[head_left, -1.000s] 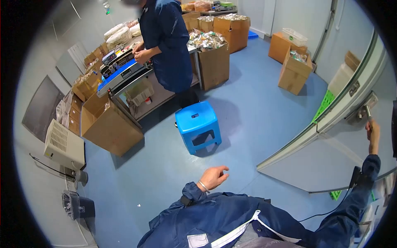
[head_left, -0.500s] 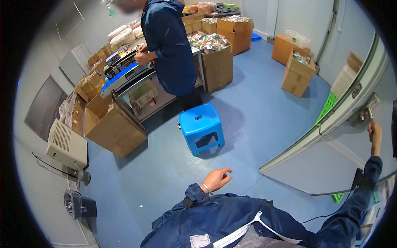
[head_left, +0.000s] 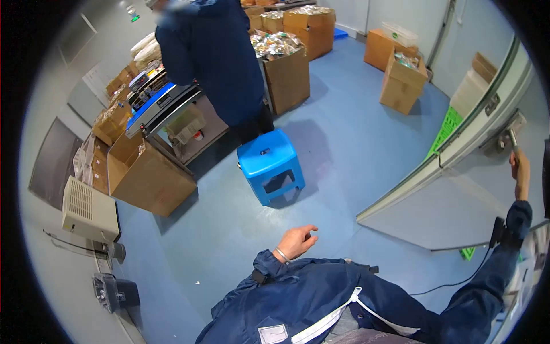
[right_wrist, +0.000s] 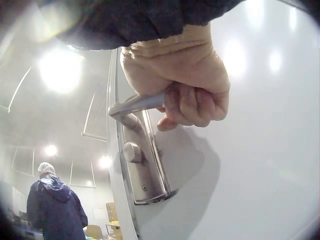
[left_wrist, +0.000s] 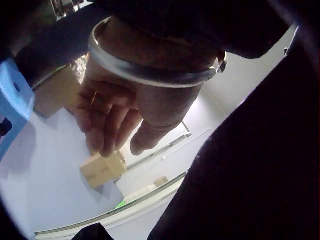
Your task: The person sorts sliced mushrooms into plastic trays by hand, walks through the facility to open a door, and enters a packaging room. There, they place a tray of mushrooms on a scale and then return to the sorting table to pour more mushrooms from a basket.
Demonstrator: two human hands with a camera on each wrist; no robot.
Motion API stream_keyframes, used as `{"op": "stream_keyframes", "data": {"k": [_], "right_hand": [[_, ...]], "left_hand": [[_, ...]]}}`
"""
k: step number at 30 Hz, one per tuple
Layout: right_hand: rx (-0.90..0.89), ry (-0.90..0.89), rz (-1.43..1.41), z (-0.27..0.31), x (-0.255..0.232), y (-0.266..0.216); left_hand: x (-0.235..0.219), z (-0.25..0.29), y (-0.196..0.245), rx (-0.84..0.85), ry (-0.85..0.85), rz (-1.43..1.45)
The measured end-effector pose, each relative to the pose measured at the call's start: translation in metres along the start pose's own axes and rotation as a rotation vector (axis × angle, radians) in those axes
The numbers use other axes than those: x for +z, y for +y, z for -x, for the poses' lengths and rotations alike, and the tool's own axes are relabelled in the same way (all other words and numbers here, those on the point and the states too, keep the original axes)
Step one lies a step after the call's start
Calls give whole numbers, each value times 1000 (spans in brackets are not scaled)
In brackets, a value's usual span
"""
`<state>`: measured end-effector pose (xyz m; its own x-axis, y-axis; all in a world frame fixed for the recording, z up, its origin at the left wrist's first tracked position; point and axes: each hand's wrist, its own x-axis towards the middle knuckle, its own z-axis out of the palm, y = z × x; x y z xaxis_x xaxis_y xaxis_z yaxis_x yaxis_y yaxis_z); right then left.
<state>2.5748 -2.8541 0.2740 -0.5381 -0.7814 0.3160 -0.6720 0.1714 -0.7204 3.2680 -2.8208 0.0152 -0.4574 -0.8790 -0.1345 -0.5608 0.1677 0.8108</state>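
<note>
On the right of the head view stands an open grey-white door (head_left: 409, 218) with a metal lock plate. My right hand (right_wrist: 192, 95) grips its lever door handle (right_wrist: 142, 102), fingers curled round the bar, as the right wrist view shows. Below the handle a small turn knob (right_wrist: 132, 151) sits on the plate. In front of my jacket hangs my left hand (head_left: 295, 242), holding nothing, its fingers loosely bent. A metal bangle (left_wrist: 145, 72) circles that wrist. Past the left hand a blue plastic stool (head_left: 269, 157) stands on the floor.
Beyond the stool another person (head_left: 215, 63) in a dark blue coat stands at a worktable with a blue-belted machine (head_left: 152, 106). Cardboard boxes (head_left: 152, 178) of packets surround the table, and more boxes (head_left: 403, 83) stand near the far wall. A bin (head_left: 117, 291) sits at lower left.
The other person has turned their back towards me, and their hands are now hidden. My right hand keeps its grip on the door handle; the head view has shifted slightly.
</note>
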Motion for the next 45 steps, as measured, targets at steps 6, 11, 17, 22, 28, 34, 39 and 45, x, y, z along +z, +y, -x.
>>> {"op": "stream_keyframes", "data": {"k": [6, 11, 17, 22, 28, 34, 39, 45], "right_hand": [[59, -24, 4, 16, 0, -26], [91, 30, -51, 10, 0, -18], [-182, 124, -87, 29, 12, -22], [-372, 123, -346, 36, 28, -20], [-483, -78, -241, 46, 27, -33], [-519, -37, -331, 53, 45, -42], [-642, -87, -372, 40, 54, -40], [-768, -137, -372, 20, 63, -36]], "left_hand": [[16, 2, -10, 45, 16, 27], [19, 6, 4, -11, 73, 41], [50, 5, 15, -202, 152, 35], [100, -19, 55, -285, 232, 41], [161, -16, 100, -362, 383, 102], [196, 23, 127, -483, 512, 35], [235, 62, 143, -539, 684, 71], [305, 115, 154, -683, 785, 122]]}}
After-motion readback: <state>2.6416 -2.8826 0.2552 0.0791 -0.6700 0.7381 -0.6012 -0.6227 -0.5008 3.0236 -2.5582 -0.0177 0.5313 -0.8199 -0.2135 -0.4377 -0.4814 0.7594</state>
